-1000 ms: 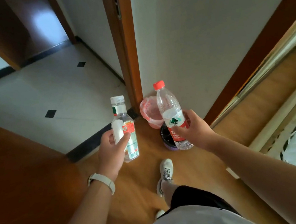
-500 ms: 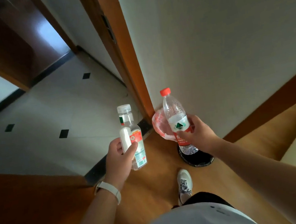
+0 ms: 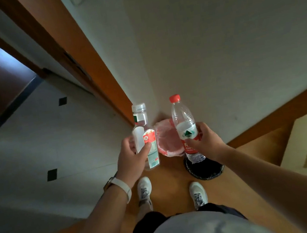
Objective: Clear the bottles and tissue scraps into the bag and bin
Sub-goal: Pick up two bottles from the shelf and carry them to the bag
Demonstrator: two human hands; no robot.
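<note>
Gripped upright in the left hand [image 3: 132, 158], fingers and thumb curled round its middle: a clear flat-sided bottle [image 3: 142, 129] with a see-through cap; red-and-green label with a round emblem, barcode [image 3: 155, 162] low on the side, print too blurred to read; clamped likewise in the right hand [image 3: 205, 142]: a taller red-capped water bottle [image 3: 183, 120], dented near its base, white band with a green triangle mark above a red band of white lettering, not legible; side by side, apart, above the floor; below and between them, a small bin lined with a pink bag [image 3: 168, 141], mouth open; just beside it to the right, under the taller bottle's base, a black bag [image 3: 206, 172], rim rolled open; both set close to the pale wall [image 3: 218, 49], near the wooden door frame [image 3: 87, 66]; open wooden floor [image 3: 171, 172] on the near side, white sneakers [image 3: 144, 188] planted there; pale tiled floor [image 3: 44, 140] with dark diamond insets at left.
</note>
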